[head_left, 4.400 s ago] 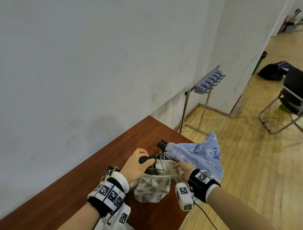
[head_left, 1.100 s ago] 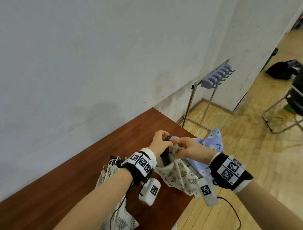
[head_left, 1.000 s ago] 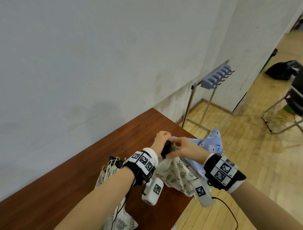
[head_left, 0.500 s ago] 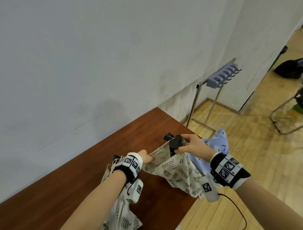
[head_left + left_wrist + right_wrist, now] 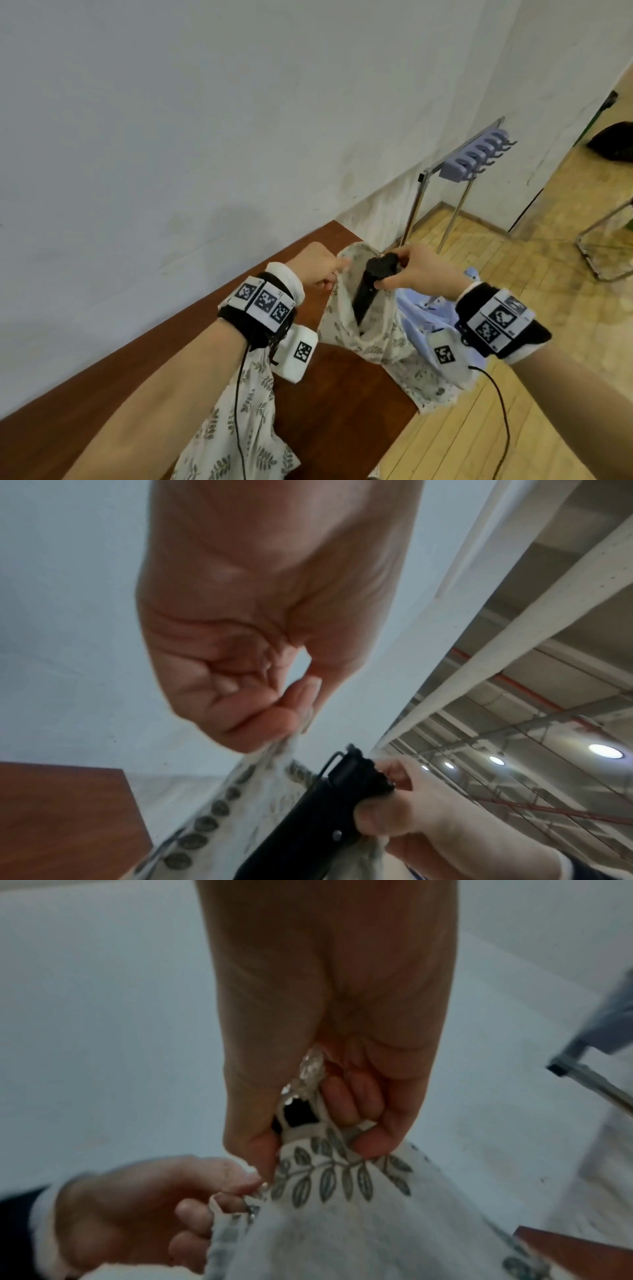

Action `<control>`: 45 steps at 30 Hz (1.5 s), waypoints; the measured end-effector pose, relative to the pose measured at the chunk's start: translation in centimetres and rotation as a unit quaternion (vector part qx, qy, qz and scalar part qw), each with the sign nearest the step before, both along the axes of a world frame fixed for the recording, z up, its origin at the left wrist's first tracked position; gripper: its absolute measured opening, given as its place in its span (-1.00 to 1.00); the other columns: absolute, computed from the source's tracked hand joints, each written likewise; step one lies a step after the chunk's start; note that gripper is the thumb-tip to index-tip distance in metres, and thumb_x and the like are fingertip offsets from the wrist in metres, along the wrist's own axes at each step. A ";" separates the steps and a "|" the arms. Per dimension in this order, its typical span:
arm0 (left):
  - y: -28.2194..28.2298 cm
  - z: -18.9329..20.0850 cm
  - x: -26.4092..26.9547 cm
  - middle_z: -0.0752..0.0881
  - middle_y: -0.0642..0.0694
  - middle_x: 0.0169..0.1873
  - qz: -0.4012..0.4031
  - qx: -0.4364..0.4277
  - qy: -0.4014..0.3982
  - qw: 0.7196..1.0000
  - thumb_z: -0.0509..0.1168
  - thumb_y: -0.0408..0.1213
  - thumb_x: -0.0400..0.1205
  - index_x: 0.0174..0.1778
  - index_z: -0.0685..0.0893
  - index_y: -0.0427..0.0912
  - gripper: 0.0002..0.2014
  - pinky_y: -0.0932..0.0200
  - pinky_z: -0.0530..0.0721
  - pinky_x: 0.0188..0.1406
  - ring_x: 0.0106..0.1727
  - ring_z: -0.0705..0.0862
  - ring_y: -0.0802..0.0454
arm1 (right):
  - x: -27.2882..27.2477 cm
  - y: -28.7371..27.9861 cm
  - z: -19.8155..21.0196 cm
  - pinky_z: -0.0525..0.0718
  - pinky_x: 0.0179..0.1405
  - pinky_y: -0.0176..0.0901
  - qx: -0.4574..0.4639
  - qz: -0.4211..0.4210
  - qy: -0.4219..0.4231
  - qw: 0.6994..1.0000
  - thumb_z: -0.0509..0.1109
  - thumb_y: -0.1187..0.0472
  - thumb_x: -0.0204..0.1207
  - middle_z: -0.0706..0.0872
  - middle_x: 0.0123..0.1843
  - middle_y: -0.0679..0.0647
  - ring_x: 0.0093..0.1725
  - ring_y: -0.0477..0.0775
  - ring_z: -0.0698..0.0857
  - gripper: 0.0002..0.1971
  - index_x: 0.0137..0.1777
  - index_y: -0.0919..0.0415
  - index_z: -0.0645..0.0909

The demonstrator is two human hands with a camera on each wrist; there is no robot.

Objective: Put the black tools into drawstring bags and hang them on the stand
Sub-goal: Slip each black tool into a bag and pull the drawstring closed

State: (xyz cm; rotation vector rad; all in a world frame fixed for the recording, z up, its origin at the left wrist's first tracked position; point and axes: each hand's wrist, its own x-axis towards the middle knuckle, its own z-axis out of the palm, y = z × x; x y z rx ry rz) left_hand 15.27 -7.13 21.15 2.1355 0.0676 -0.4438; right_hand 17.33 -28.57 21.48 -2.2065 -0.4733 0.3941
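A cream drawstring bag (image 5: 370, 329) with a grey leaf print is held up over the brown table's (image 5: 342, 394) far right corner, its mouth spread wide. My left hand (image 5: 318, 265) pinches the left rim of the bag (image 5: 274, 753). My right hand (image 5: 414, 274) grips the top of a black tool (image 5: 368, 287) together with the right rim (image 5: 329, 1153); the tool's lower half slants down inside the bag. The metal stand (image 5: 455, 192) with its row of lilac hooks (image 5: 476, 157) rises on the floor behind the table.
Another leaf-print bag (image 5: 236, 421) lies on the table under my left forearm. A light blue floral bag (image 5: 428, 305) hangs off the table's right edge. The white wall runs close along the table's far side. A chair frame (image 5: 606, 240) stands on the wooden floor, right.
The two hands have moved apart and pulled the bag's mouth open. The black tool passed from my left hand to my right and now slants down into the bag.
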 end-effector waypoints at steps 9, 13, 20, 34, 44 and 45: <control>-0.6 -4.7 -0.3 0.50 -0.08 -0.49 0.136 -0.160 0.122 0.970 0.42 -0.35 0.56 -0.40 0.60 -0.22 -0.78 0.26 0.35 -0.46 -0.48 0.41 0.10 | -0.5 2.7 -3.6 0.35 -0.52 -0.18 -0.099 0.043 0.033 0.994 0.62 0.11 0.28 0.56 -0.49 0.07 -0.54 -0.04 0.44 -0.67 -0.30 0.37 0.62; -0.5 -4.2 -0.5 0.58 -0.10 -0.42 0.143 -0.137 0.044 0.979 0.39 -0.33 0.58 -0.33 0.68 -0.27 -0.83 0.19 0.53 -0.33 -0.40 0.49 0.05 | -0.5 3.3 -3.8 0.38 -0.60 -0.30 -0.102 0.024 0.037 0.994 0.62 0.14 0.27 0.55 -0.52 0.01 -0.61 -0.13 0.45 -0.74 -0.33 0.26 0.60; 1.3 2.3 -1.1 0.54 -0.08 -0.39 0.053 -0.404 0.021 0.913 0.29 -0.41 0.57 -0.30 0.61 -0.27 -0.88 0.25 0.61 -0.17 -0.38 0.53 0.08 | 0.4 3.0 -3.6 0.38 -0.58 -0.28 -0.105 0.007 0.055 0.993 0.63 0.14 0.27 0.52 -0.55 -0.02 -0.65 -0.15 0.43 -0.68 -0.39 0.24 0.53; -2.8 -2.7 0.0 0.52 -0.15 0.33 -0.163 -0.040 -0.037 0.985 0.40 -0.54 0.45 0.64 -0.35 0.12 0.16 0.04 0.51 0.42 0.29 0.56 -0.02 | -0.3 2.2 -3.3 0.66 -0.31 -0.30 -0.071 0.050 0.101 0.991 0.49 0.48 0.34 0.74 -0.25 0.09 -0.36 -0.08 0.67 -0.73 -0.17 0.05 0.69; -3.0 -4.6 0.6 0.29 0.16 0.48 -0.111 -0.062 -0.074 0.989 0.40 -0.51 0.44 0.52 -0.49 0.31 0.22 -0.17 0.61 0.31 0.17 0.54 0.10 | -0.9 -0.4 -3.2 0.64 -0.28 -0.31 0.168 -0.161 0.160 0.959 0.34 0.44 0.58 0.74 -0.36 0.06 -0.39 -0.02 0.68 -0.68 0.29 0.19 0.66; -3.3 -4.3 0.6 0.33 0.30 0.28 -0.117 -0.060 -0.074 0.989 0.40 -0.50 0.44 0.47 -0.49 0.38 0.22 -0.22 0.61 0.29 0.07 0.52 0.14 | -0.8 -0.4 -2.4 0.63 -0.32 -0.30 0.207 -0.166 0.194 0.944 0.31 0.45 0.61 0.69 -0.45 0.01 -0.49 -0.10 0.62 -0.71 0.29 0.24 0.64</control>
